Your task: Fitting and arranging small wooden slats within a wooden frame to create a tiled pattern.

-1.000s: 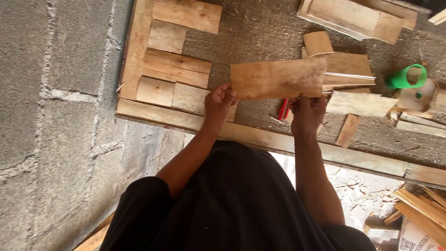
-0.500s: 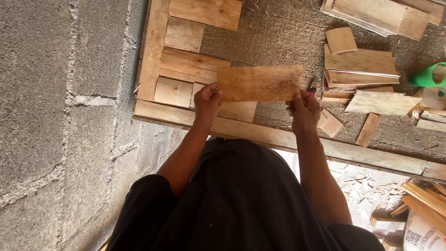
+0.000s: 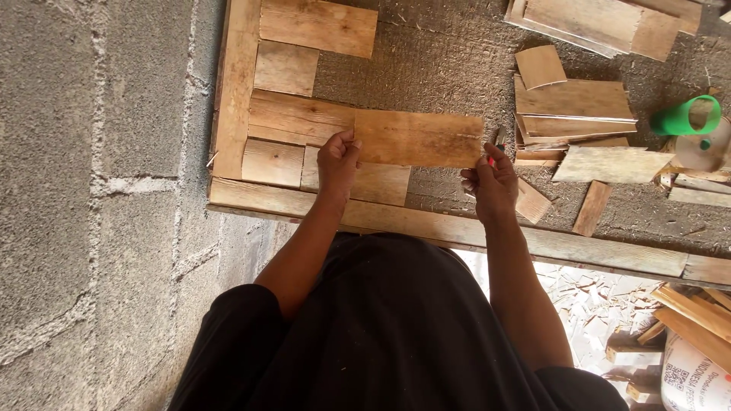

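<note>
The left hand pinches the left end of a flat wooden board; the right hand grips its right end, with a small red-tipped tool partly visible beside the fingers. The board is held level above a wooden frame partly filled with short planks. Loose offcuts and a green cup lie to the right on the rough grey worktop.

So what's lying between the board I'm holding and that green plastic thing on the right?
In the head view, a stack of flat wooden boards lies between the held board and the green plastic container, on the rough grey surface.
</note>
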